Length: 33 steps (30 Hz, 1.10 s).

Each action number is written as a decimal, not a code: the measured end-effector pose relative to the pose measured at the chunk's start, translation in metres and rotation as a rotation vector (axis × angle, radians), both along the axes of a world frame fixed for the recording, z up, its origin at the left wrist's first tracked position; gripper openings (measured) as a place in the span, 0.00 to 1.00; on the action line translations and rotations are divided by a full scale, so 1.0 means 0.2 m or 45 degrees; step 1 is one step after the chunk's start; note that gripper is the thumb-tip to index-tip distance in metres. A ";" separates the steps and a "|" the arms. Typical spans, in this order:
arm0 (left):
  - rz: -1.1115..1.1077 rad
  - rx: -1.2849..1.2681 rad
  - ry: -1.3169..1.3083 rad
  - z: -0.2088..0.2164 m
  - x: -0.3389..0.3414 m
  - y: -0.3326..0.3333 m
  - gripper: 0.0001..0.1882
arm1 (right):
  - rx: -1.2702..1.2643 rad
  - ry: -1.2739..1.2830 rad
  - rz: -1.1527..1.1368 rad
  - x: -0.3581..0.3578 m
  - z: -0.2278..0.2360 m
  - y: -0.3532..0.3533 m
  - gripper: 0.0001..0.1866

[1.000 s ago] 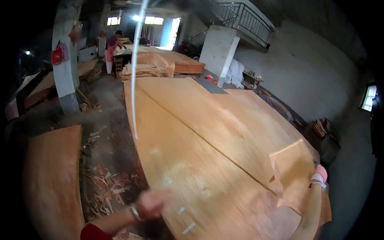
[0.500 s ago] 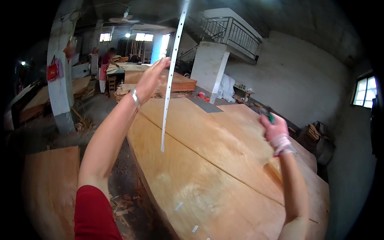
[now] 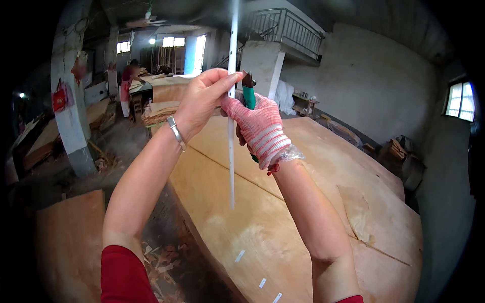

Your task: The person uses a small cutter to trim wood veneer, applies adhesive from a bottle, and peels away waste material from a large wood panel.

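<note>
A narrow white perforated tape strip (image 3: 231, 166) hangs from above, down the middle of the view. My left hand (image 3: 204, 98), bare with a silver bangle at the wrist, pinches the strip between thumb and fingers. Close beside it, my right hand (image 3: 260, 123) wears a red-and-white knit glove and is closed round a green-handled tool (image 3: 249, 96) with a dark metal tip pointing up. The right thumb and fingertips meet the strip just below the left hand. Below both hands lies a large tan wood veneer sheet (image 3: 283, 227) with a long dark seam.
Several short white tape pieces (image 3: 240, 256) lie on the veneer, and a loose torn flap (image 3: 356, 209) sits at the right. Wood scraps (image 3: 164, 265) litter the floor. A concrete pillar (image 3: 70, 121) rises at the left; another person (image 3: 126, 86) stands beyond it.
My right hand has swung from the far right to the strip, beside my left hand. The left hand, previously stretched beside the strip, now pinches it.
</note>
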<state>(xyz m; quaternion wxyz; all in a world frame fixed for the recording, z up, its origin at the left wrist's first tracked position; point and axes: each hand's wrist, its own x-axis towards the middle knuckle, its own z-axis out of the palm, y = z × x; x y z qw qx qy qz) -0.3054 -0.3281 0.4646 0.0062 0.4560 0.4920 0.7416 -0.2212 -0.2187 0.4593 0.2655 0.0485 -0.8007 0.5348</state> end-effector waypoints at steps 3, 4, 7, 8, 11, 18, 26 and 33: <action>0.069 0.001 0.078 -0.01 -0.04 0.00 0.08 | -0.119 0.018 0.058 -0.01 -0.06 -0.01 0.14; 0.100 0.030 0.127 -0.02 -0.05 0.02 0.08 | -0.164 0.014 0.063 0.00 -0.07 -0.01 0.13; 0.284 0.133 0.032 -0.02 0.00 0.10 0.06 | 0.341 0.437 -0.450 -0.03 -0.10 0.01 0.11; 0.328 0.158 0.000 -0.01 0.03 0.13 0.06 | 0.562 0.644 -0.675 -0.04 -0.12 0.01 0.10; 0.243 0.380 -0.248 0.02 -0.06 0.06 0.08 | -0.176 0.458 -0.261 0.05 -0.24 -0.02 0.08; -0.471 -0.144 -0.529 -0.73 0.20 0.10 0.24 | 0.040 -0.024 -0.387 0.84 -1.04 0.10 0.09; -1.142 -1.082 -0.706 -1.61 1.22 0.15 0.14 | -0.286 -0.796 -0.371 1.69 -1.41 0.05 0.18; -0.937 -0.856 0.216 -1.54 1.68 0.52 0.07 | -0.812 -0.628 -0.901 2.14 -1.44 0.06 0.21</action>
